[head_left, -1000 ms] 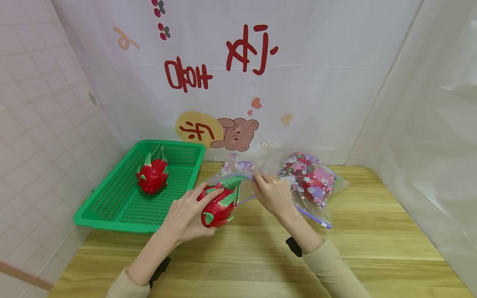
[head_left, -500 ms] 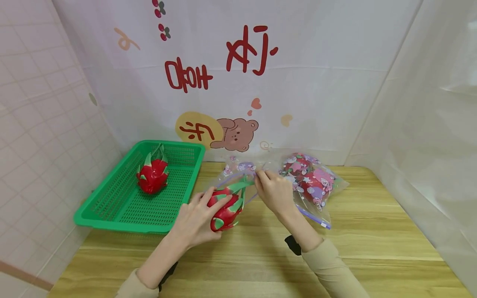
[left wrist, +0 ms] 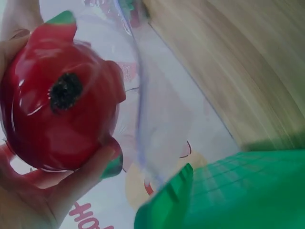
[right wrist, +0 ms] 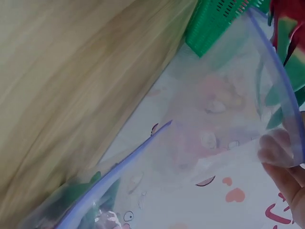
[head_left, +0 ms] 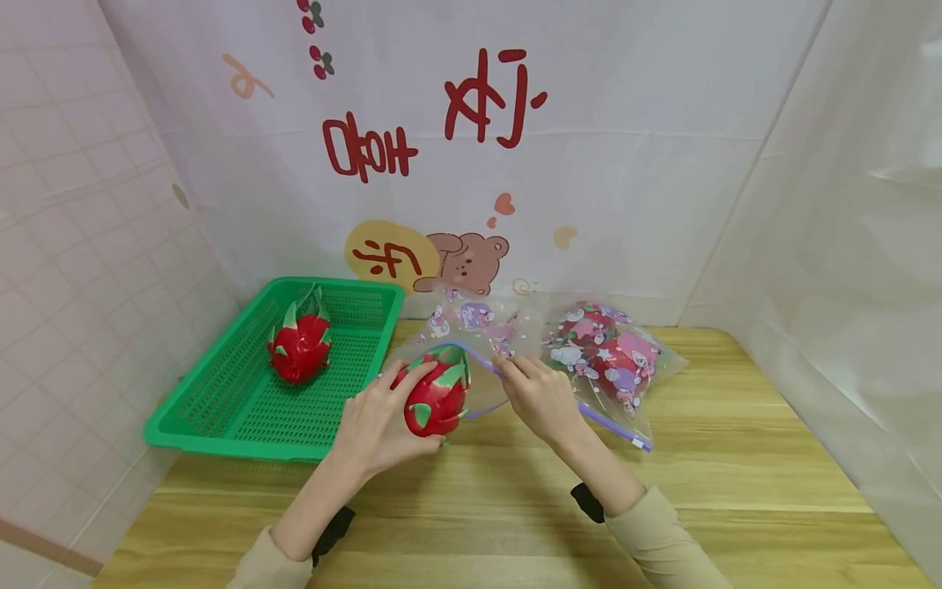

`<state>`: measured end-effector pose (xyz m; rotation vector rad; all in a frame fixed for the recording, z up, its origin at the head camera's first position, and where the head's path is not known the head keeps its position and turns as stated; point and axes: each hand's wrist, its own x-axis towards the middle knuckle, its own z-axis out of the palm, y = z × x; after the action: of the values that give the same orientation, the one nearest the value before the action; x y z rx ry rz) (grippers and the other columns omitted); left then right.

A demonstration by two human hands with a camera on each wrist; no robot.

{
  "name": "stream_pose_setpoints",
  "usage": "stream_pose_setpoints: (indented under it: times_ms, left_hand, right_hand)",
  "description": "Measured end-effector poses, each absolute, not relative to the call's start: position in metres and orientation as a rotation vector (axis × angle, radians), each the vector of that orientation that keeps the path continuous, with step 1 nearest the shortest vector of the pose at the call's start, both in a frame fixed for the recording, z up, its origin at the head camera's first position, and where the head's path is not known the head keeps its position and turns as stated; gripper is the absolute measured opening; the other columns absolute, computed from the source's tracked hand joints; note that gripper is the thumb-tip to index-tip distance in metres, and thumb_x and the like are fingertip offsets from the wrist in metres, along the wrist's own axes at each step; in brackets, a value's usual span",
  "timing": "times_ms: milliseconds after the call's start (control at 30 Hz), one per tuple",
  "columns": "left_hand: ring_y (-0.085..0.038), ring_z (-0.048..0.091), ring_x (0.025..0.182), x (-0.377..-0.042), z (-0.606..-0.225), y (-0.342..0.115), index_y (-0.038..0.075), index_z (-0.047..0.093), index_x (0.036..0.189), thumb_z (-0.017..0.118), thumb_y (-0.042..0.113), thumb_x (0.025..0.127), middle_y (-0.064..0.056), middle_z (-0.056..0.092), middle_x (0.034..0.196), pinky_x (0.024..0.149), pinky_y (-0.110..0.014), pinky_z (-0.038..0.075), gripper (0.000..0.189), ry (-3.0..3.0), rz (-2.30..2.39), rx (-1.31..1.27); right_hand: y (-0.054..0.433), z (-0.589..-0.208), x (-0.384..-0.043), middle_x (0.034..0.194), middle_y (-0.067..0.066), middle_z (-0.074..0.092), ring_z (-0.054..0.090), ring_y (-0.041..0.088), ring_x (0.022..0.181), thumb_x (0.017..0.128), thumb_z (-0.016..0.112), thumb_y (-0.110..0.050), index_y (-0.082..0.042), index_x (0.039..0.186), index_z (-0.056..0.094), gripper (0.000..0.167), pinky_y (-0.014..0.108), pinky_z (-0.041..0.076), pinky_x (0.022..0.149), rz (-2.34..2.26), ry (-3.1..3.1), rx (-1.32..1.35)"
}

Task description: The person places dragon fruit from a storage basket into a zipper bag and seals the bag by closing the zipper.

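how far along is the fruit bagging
Done, apparently: the filled bag at the right, red fruit showing inside. In hand: the left hand holds a dragon fruit at an open bag's mouth while the right hand grips its edge. Remaining, presumably: another fruit in the green basket.

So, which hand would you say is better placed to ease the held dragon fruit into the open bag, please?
Probably the left hand: it grips the dragon fruit at the mouth of the open bag, while the right hand pinches the bag's purple rim.
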<state>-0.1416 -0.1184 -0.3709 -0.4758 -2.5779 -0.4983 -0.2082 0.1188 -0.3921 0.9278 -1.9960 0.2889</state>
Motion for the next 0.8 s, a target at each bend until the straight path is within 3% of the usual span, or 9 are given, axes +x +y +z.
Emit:
stream_pose_setpoints:
  times_ms: [267, 400, 800]
  left_hand:
    - [-0.035, 0.063, 0.094, -0.143, -0.380, -0.103, 0.025, 0.054, 0.131, 0.087, 0.044, 0.052, -0.018, 0.056, 0.124, 0.059, -0.044, 0.058, 0.088, -2.593, -0.348, -0.421]
    - [-0.036, 0.063, 0.093, -0.143, -0.386, -0.097, 0.024, 0.054, 0.131, 0.087, 0.044, 0.053, -0.020, 0.056, 0.123, 0.056, -0.043, 0.057, 0.088, -2.572, -0.292, -0.428]
    - [-0.039, 0.064, 0.087, -0.142, -0.406, -0.082, 0.020, 0.055, 0.129, 0.088, 0.043, 0.052, -0.019, 0.055, 0.120, 0.048, -0.041, 0.055, 0.086, -2.531, -0.125, -0.449]
  right_hand:
    - [0.113, -0.391, -0.208, 0.065, 0.003, 0.064, 0.056, 0.014, 0.050, 0.079, 0.068, -0.001, -0.003, 0.093, 0.070, 0.014, 0.023, 0.046, 0.043, 0.439, -1.926, 0.950]
    - [0.109, -0.392, -0.206, 0.067, 0.004, 0.066, 0.060, 0.014, 0.054, 0.083, 0.064, -0.003, -0.002, 0.092, 0.069, 0.010, 0.023, 0.050, 0.047, 0.488, -1.900, 0.996]
    - [0.094, -0.390, -0.206, 0.074, 0.001, 0.069, 0.063, 0.013, 0.056, 0.079, 0.073, -0.009, -0.008, 0.088, 0.072, 0.009, 0.021, 0.048, 0.045, 0.438, -2.006, 0.878]
